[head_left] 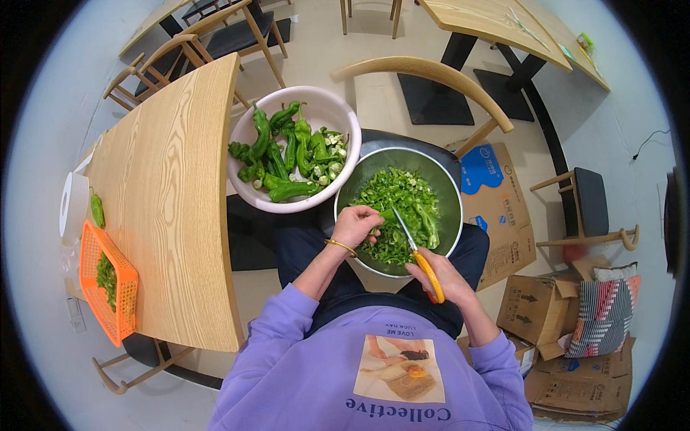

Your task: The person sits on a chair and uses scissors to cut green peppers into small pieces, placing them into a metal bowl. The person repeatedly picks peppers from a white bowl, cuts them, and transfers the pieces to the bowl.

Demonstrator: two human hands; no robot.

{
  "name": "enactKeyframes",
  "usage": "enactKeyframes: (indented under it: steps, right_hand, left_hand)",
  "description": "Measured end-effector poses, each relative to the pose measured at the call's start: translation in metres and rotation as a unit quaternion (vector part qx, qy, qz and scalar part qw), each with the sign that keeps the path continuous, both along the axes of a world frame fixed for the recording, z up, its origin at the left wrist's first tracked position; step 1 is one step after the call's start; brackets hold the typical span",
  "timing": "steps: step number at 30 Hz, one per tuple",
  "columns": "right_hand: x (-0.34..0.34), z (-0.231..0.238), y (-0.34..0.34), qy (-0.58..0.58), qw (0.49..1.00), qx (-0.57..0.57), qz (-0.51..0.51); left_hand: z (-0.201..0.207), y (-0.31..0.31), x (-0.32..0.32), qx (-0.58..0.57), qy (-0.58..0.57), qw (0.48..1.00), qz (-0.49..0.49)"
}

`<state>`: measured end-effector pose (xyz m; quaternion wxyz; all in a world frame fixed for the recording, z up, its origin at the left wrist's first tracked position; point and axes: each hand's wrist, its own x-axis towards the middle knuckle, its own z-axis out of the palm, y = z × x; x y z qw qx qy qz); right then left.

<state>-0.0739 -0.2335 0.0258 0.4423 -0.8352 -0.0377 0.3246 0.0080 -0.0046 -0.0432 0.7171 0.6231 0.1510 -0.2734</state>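
My left hand (355,227) pinches a green pepper (389,215) over a metal bowl (456,215). In my right hand (447,276) are scissors (426,276) with orange-yellow handles, their blades against the pepper. Chopped green pepper (392,188) fills much of the bowl, and a larger pepper piece (428,226) lies on top at the right. Up and left of the bowl is a pale pink basin (348,118) with whole green peppers (302,147) and several cut-off pepper tops (330,168). The bowl sits at my lap, against a dark chair seat.
A wooden table (172,187) stands on my left, with an orange basket (129,276) of greens and one green pepper (97,210) at its far left. A wooden chair back (438,75) rises beyond the bowl. Flattened cardboard (507,215) and boxes (535,309) lie right.
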Motion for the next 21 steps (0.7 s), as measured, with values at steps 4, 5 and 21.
enactKeyframes:
  steps: [4, 5, 21]
  right_hand:
    - [0.001, 0.008, -0.005, 0.033, 0.999, -0.017, 0.027]
    - [0.002, 0.009, -0.005, 0.017, 0.997, -0.050, 0.052]
    - [-0.004, -0.013, -0.009, 0.098, 0.994, 0.038, -0.031]
  left_hand:
    - [0.000, 0.001, 0.002, 0.005, 0.011, 1.000, 0.006]
    - [0.001, 0.000, 0.002, 0.006, 0.010, 1.000, -0.006]
    - [-0.006, 0.001, 0.010, -0.001, 0.025, 1.000, -0.003]
